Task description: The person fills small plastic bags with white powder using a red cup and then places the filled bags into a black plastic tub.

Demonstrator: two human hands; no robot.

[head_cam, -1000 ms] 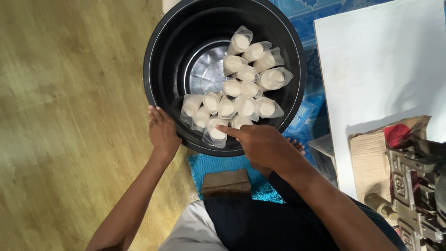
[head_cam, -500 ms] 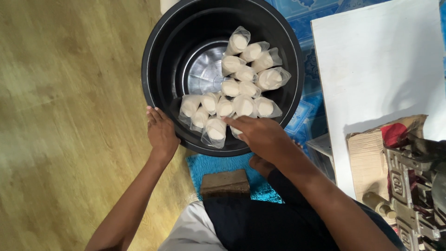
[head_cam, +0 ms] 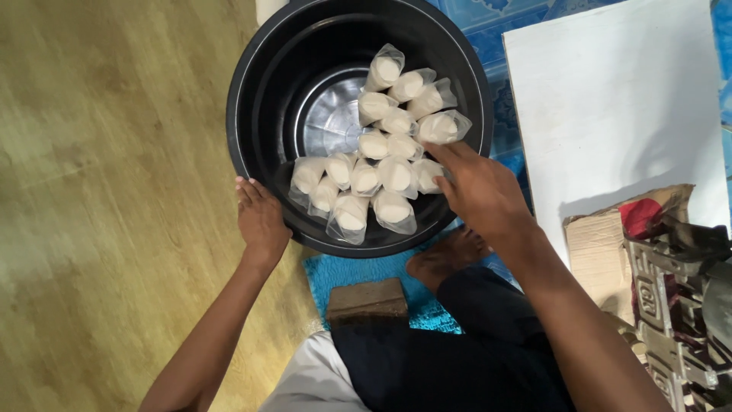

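Observation:
A big black round tub [head_cam: 252,114] stands on the floor, with a shiny metal bottom. Inside it stand several clear plastic bags [head_cam: 381,164] filled with a white substance, grouped at the near and right side. My left hand [head_cam: 261,221] rests flat on the tub's near-left rim. My right hand [head_cam: 476,187] reaches over the near-right rim, its fingertips touching the bags at the right of the cluster. It holds nothing that I can see.
A wooden floor [head_cam: 99,191] lies to the left. A white board [head_cam: 610,107] lies to the right over a blue patterned mat. A blue cloth [head_cam: 335,271] and a brown block [head_cam: 367,299] sit by my foot [head_cam: 446,255]. A cardboard piece and metal parts [head_cam: 663,275] are at right.
My right hand has moved from the near bags toward the right side of the cluster. A bag now stands where the hand was. My left hand has stayed on the rim.

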